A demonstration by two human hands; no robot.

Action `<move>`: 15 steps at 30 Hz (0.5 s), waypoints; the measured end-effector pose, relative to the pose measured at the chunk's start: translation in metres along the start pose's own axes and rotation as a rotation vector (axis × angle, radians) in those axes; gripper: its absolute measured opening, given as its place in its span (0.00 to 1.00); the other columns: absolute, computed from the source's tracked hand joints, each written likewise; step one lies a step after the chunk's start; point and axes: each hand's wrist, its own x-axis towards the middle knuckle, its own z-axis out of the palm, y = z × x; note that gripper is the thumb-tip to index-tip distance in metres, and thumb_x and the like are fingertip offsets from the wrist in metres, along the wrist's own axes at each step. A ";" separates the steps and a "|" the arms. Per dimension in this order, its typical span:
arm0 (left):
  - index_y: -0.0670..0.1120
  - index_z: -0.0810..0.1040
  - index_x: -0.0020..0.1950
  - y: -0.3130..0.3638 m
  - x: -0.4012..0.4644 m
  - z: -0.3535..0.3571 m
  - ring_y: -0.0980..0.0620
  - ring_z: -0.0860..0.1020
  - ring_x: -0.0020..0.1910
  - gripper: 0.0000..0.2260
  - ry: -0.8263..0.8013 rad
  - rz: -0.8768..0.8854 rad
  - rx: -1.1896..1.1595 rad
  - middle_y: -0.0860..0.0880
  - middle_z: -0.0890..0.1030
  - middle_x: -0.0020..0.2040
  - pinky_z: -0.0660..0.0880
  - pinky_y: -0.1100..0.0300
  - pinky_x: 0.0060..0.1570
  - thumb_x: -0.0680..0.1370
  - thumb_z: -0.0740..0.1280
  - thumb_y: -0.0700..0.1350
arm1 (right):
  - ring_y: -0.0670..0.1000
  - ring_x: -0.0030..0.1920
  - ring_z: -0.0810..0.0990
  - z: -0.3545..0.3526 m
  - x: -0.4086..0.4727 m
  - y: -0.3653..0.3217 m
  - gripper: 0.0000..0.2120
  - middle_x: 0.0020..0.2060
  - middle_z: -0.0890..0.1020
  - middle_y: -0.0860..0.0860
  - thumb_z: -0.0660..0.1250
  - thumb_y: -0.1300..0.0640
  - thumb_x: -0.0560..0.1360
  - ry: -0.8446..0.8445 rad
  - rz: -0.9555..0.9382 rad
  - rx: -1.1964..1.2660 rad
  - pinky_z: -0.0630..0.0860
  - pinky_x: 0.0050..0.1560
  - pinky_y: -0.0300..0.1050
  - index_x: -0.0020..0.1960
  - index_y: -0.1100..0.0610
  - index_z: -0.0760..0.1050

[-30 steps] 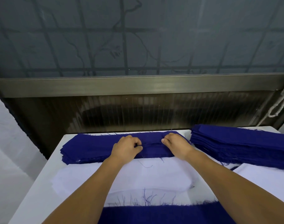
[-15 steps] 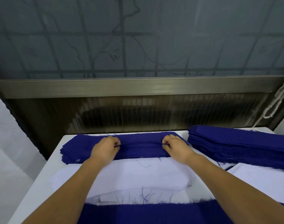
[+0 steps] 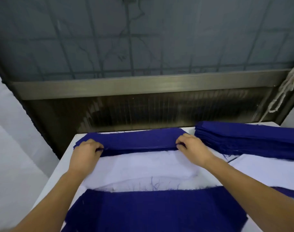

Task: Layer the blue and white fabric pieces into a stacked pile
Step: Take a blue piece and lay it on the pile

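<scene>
My left hand and right hand each pinch the blue strip; uneven grip could skew it over the white piece.

Far blue fabric strip: dark, frayed-edged, stretched flat across the back of a stack, pinched at both ends. White fabric piece: just nearer, smooth, loose blue threads along its near edge. Near blue fabric piece: broad, flat, overlapping that edge. Thick blue stack: right, neatly layered.
</scene>
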 end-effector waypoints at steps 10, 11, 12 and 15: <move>0.62 0.79 0.49 0.014 -0.093 -0.074 0.65 0.77 0.50 0.09 -0.604 0.201 -0.338 0.68 0.79 0.48 0.73 0.71 0.49 0.78 0.68 0.46 | 0.45 0.46 0.81 -0.076 -0.138 0.001 0.06 0.44 0.82 0.42 0.64 0.50 0.79 -0.422 0.075 0.318 0.78 0.45 0.40 0.46 0.40 0.78; 0.61 0.79 0.48 0.018 -0.094 -0.077 0.64 0.77 0.50 0.08 -0.604 0.201 -0.334 0.67 0.79 0.48 0.73 0.71 0.49 0.78 0.68 0.46 | 0.44 0.46 0.81 -0.078 -0.139 0.001 0.06 0.44 0.82 0.41 0.64 0.50 0.79 -0.430 0.079 0.310 0.77 0.45 0.39 0.46 0.40 0.78; 0.61 0.79 0.48 0.023 -0.094 -0.079 0.64 0.77 0.49 0.08 -0.575 0.195 -0.320 0.66 0.80 0.46 0.73 0.71 0.48 0.78 0.68 0.45 | 0.43 0.46 0.81 -0.081 -0.138 -0.001 0.07 0.44 0.82 0.39 0.64 0.50 0.79 -0.415 0.087 0.297 0.78 0.46 0.39 0.46 0.41 0.78; 0.63 0.76 0.46 0.032 -0.095 -0.082 0.62 0.77 0.47 0.12 -0.355 0.167 -0.300 0.63 0.79 0.45 0.72 0.72 0.44 0.77 0.68 0.44 | 0.40 0.48 0.79 -0.082 -0.134 -0.006 0.08 0.44 0.81 0.37 0.65 0.53 0.79 -0.214 0.044 0.242 0.77 0.48 0.37 0.47 0.41 0.78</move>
